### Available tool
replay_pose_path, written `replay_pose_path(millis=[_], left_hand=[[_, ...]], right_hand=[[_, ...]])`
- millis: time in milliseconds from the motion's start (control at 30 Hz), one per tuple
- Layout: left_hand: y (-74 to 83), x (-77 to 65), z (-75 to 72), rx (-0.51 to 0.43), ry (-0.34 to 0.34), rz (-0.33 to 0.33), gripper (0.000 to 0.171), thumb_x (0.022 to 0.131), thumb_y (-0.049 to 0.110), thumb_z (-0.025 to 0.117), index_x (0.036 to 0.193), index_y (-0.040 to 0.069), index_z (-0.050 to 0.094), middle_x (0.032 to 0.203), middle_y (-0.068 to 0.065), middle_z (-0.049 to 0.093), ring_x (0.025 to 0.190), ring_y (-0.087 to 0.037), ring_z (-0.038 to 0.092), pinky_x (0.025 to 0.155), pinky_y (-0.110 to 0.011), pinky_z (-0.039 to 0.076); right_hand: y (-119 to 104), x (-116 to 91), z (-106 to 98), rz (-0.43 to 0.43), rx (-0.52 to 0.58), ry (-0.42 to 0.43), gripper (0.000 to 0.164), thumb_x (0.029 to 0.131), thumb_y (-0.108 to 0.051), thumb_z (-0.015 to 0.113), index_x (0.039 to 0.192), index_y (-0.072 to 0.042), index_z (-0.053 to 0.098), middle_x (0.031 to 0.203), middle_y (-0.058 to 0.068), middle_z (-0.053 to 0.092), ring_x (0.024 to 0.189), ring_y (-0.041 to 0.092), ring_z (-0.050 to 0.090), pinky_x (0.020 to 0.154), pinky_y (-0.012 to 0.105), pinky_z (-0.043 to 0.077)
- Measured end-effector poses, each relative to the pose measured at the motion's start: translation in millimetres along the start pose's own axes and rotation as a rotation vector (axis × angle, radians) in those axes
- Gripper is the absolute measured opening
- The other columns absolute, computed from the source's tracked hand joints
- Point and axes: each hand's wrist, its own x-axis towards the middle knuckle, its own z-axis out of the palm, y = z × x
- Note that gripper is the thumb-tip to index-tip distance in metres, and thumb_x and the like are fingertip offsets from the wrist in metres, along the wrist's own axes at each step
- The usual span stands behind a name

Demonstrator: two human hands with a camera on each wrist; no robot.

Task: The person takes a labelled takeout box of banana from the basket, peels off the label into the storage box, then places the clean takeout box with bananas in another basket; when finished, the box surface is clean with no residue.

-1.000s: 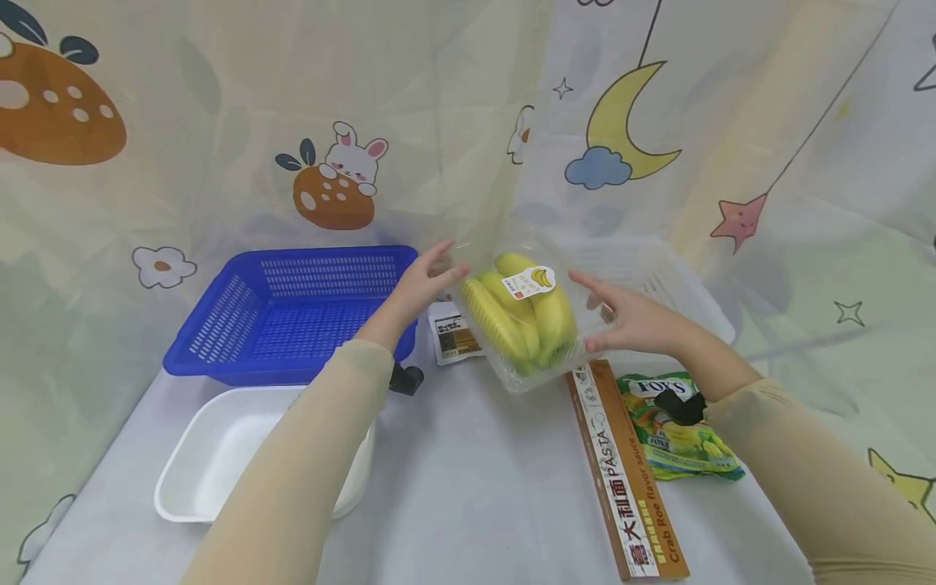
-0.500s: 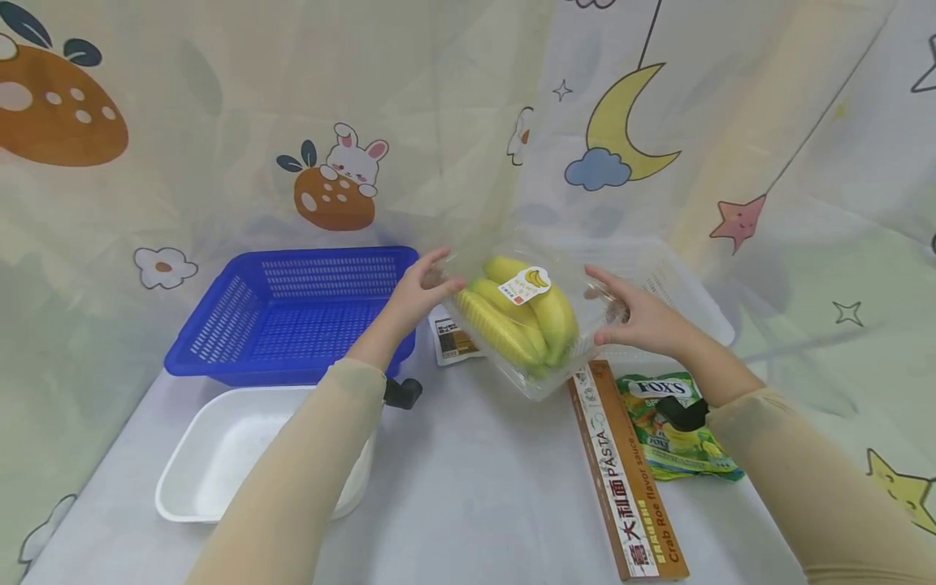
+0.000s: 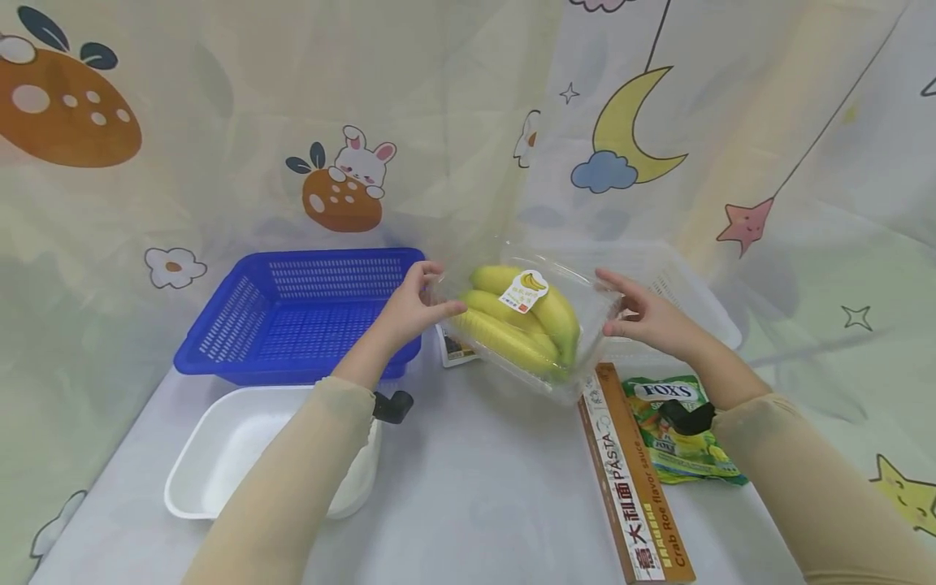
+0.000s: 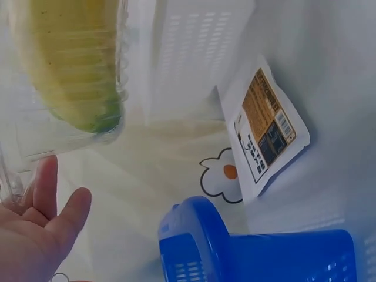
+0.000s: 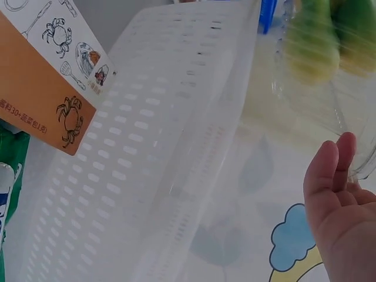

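Observation:
A clear plastic box of bananas (image 3: 515,325) with a white label is held tilted above the table, between both hands. At its left end the left hand (image 3: 405,313) grips the edge, thumb toward the front. The right hand (image 3: 651,321) grips the opposite end, its fingers at the rim. In the left wrist view, fingertips of the left hand (image 4: 41,223) meet the underside of the box (image 4: 64,132). The right wrist view has the right hand (image 5: 341,205) at the box's clear corner (image 5: 320,103). Parts of the fingers are hidden behind the plastic.
A blue basket (image 3: 192,357) stands at the back left, a white tray (image 3: 179,487) in front of it. A translucent white basket (image 3: 705,309) is at the back right. Nearby lie a pasta box (image 3: 636,487), a green Fox's bag (image 3: 676,443) and a small pouch (image 3: 455,349).
The banana box has turned so its right end faces the right hand more squarely. The left hand has shifted slightly down and left, and the right hand has moved slightly right.

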Motion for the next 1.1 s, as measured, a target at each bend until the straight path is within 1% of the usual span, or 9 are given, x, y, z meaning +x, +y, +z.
replay_pose_path(millis=[133,267,367,467,567,667,800,900,1100], left_hand=[[-0.8,-5.0,-0.4,0.022,-0.015,0.02,0.085,0.074,0.044,0.072,0.141,0.026,0.023,0.142,-0.012,0.035,0.113,-0.028,0.048,0.092,-0.044,0.044],[-1.8,-9.7,-0.7,0.06,-0.037,0.05,0.089,0.075,0.043,0.071,0.145,0.028,0.018,0.142,-0.008,0.035,0.082,-0.02,0.052,0.073,-0.033,0.049],[-2.0,-13.7,-0.7,0.101,-0.069,0.051,0.089,0.075,0.045,0.069,0.146,0.029,0.017,0.123,-0.006,0.049,0.064,-0.015,0.048,0.062,-0.028,0.046],[-1.4,-18.1,-0.2,0.137,-0.08,0.042,0.089,0.074,0.049,0.069,0.145,0.031,0.017,0.099,-0.007,0.051,0.058,-0.014,0.047,0.061,-0.029,0.046],[-1.0,-23.5,0.4,0.182,-0.066,0.016,0.091,0.072,0.055,0.068,0.145,0.034,0.018,0.115,-0.006,0.052,0.066,-0.016,0.051,0.073,-0.034,0.048],[-1.4,-28.7,2.4,0.231,-0.05,-0.014,0.095,0.067,0.064,0.065,0.144,0.036,0.018,0.139,-0.003,0.041,0.09,-0.02,0.055,0.089,-0.045,0.045],[-0.3,-35.7,4.9,0.287,-0.026,-0.038,0.101,0.062,0.072,0.063,0.144,0.035,0.018,0.146,-0.004,0.033,0.125,-0.024,0.042,0.101,-0.051,0.037],[2.3,-40.9,6.2,0.326,-0.007,-0.046,0.103,0.06,0.075,0.061,0.145,0.034,0.018,0.146,-0.004,0.034,0.132,-0.027,0.035,0.102,-0.052,0.035],[8.2,-50.4,9.5,0.448,0.008,-0.07,0.105,0.06,0.082,0.052,0.145,0.034,0.014,0.147,0.001,0.032,0.133,-0.025,0.034,0.099,-0.052,0.038]], right_hand=[[-1.3,-0.7,0.1,0.003,0.038,-0.01,0.076,0.087,-0.017,0.061,0.147,-0.016,0.015,0.147,0.018,0.025,0.099,0.009,0.046,0.079,0.012,0.045],[-2.7,-1.0,0.5,0.012,0.083,-0.032,0.074,0.089,-0.016,0.058,0.147,-0.016,0.013,0.149,0.015,0.022,0.109,0.017,0.043,0.08,0.013,0.044],[-3.5,-1.7,0.2,0.019,0.12,-0.054,0.073,0.09,-0.015,0.056,0.147,-0.016,0.012,0.15,0.014,0.019,0.117,0.026,0.04,0.082,0.015,0.045],[-4.0,-1.9,0.1,0.018,0.133,-0.066,0.072,0.09,-0.015,0.056,0.147,-0.016,0.013,0.15,0.014,0.019,0.121,0.032,0.038,0.085,0.022,0.045],[-4.0,-0.4,1.3,0.013,0.129,-0.074,0.071,0.09,-0.015,0.055,0.147,-0.015,0.013,0.15,0.016,0.019,0.121,0.034,0.038,0.091,0.036,0.045],[-3.9,1.4,2.8,0.023,0.124,-0.081,0.071,0.09,-0.016,0.054,0.147,-0.015,0.012,0.151,0.015,0.017,0.122,0.035,0.038,0.094,0.048,0.041],[-3.9,2.3,3.9,0.046,0.125,-0.095,0.071,0.091,-0.019,0.053,0.147,-0.016,0.011,0.152,0.012,0.014,0.127,0.038,0.034,0.098,0.058,0.035],[-5.2,2.4,4.6,0.054,0.13,-0.105,0.069,0.092,-0.021,0.052,0.147,-0.015,0.011,0.153,0.011,0.012,0.129,0.04,0.031,0.099,0.06,0.032],[-11.4,3.9,8.4,0.05,0.077,-0.094,0.066,0.093,-0.025,0.051,0.147,-0.014,0.015,0.152,0.011,0.017,0.128,0.037,0.036,0.1,0.057,0.033]])
